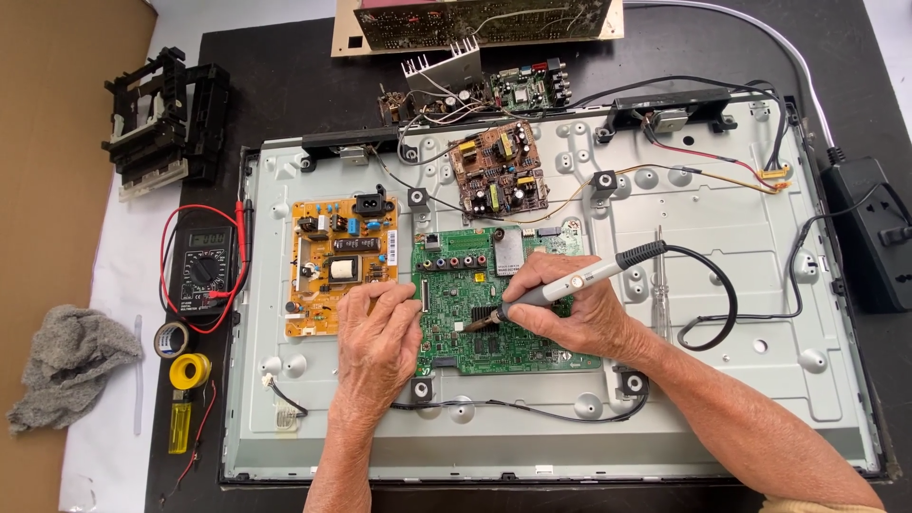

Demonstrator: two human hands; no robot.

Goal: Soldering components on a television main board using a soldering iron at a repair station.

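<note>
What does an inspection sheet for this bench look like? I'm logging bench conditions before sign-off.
Surface: black mat under an opened flat-screen chassis.
Job's things: green circuit board; soldering iron, tip down on it.
Clutter: multimeter, tape roll, yellow solder spool, lighter, grey rag, screwdriver, black plastic part.
Hands: left hand rests on the green board's edge; right hand grips the iron.
Cables: iron's black cord loops over the chassis; red meter leads.
Surroundings: orange power board, spare boards above.

green board (475,351) partly under hands, soldering tip contact perhaps hidden
</note>
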